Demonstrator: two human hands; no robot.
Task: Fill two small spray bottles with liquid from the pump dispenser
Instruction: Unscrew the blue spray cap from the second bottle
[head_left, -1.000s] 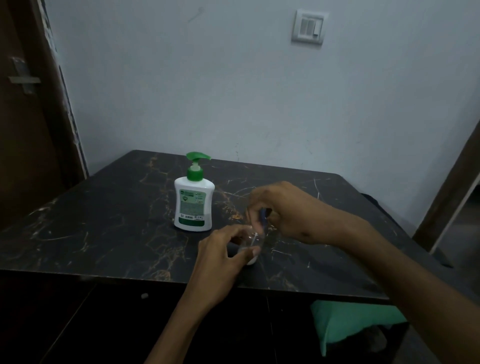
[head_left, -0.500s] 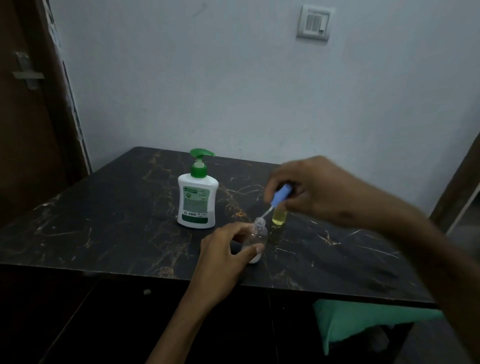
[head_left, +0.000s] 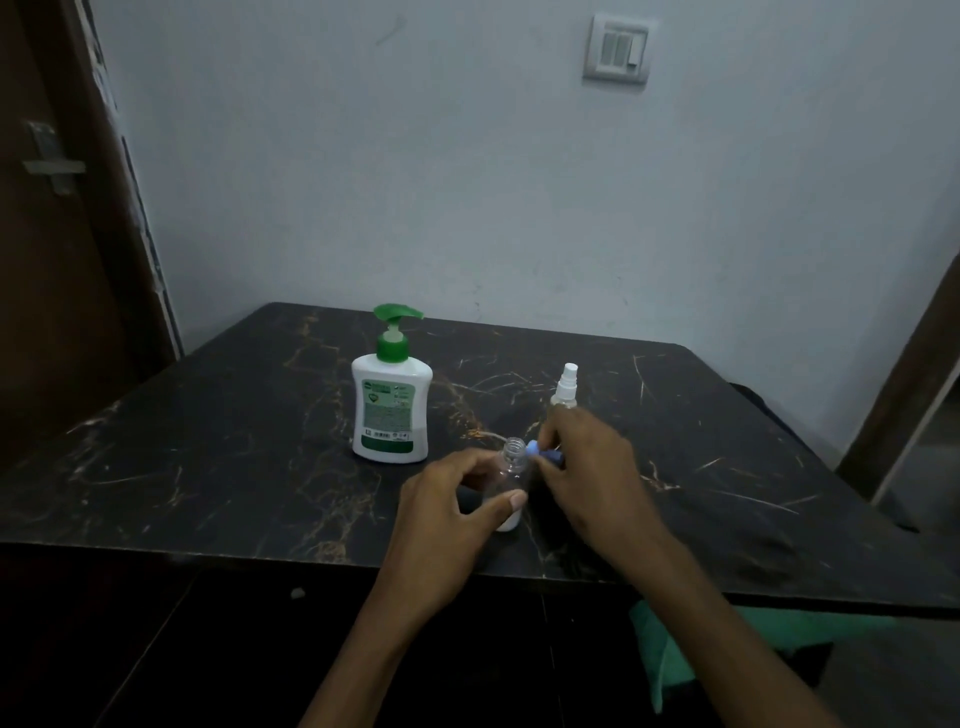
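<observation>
A white pump dispenser (head_left: 390, 410) with a green pump head stands upright on the black marble table (head_left: 208, 457). My left hand (head_left: 447, 514) grips a small clear bottle (head_left: 511, 467) that stands on the table with its threaded neck uncovered and a little white liquid at the bottom. My right hand (head_left: 587, 473) holds the blue spray cap (head_left: 543, 453) low beside the bottle's neck, lying sideways. Behind my right hand stands a second small spray bottle (head_left: 565, 387) with a white nozzle on; its lower part is hidden by the hand.
The table's front edge runs just below my wrists. A green cloth or bag (head_left: 675, 654) lies under the table at the right. A brown door (head_left: 57, 234) is at the left, and a wall switch (head_left: 617, 49) is high on the wall.
My right hand pulled the blue cap with its tube up out of the clear bottle, then brought it down beside the neck. The second spray bottle came into sight behind it.
</observation>
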